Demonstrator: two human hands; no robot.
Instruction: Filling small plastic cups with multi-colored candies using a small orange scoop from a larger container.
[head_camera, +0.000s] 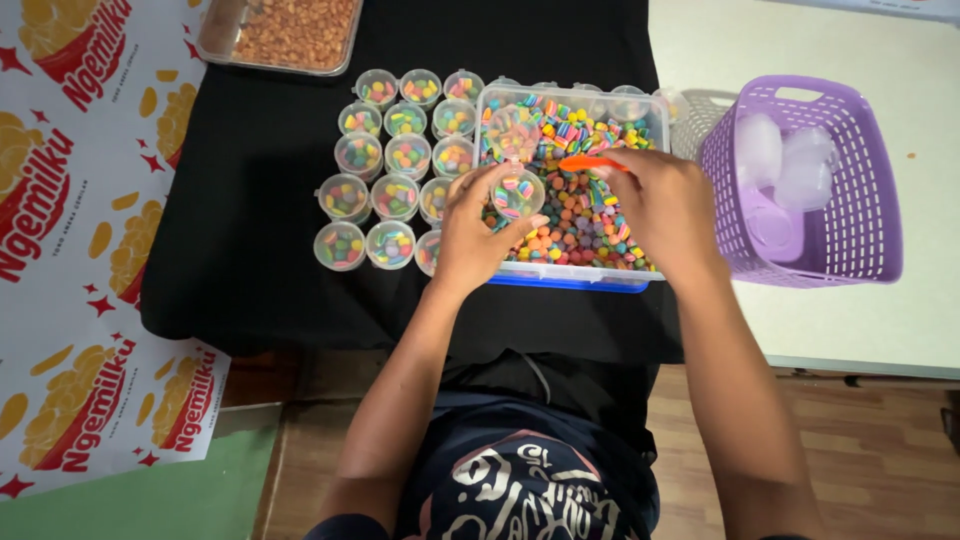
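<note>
Two hands work over a clear tub (640, 105) of bright candies (575, 215) in the head view: the left hand (475, 235) curls around a small cup (518, 192) held above the tub, the right hand (665, 205) pinches an orange scoop (590, 162) beside it. Keeping the cup over the tub should catch spills; filled cups (385, 190) stand left on the black-covered tabletop (250, 200), a purple basket (850, 180) right, wooden floor (880, 450) below
</note>
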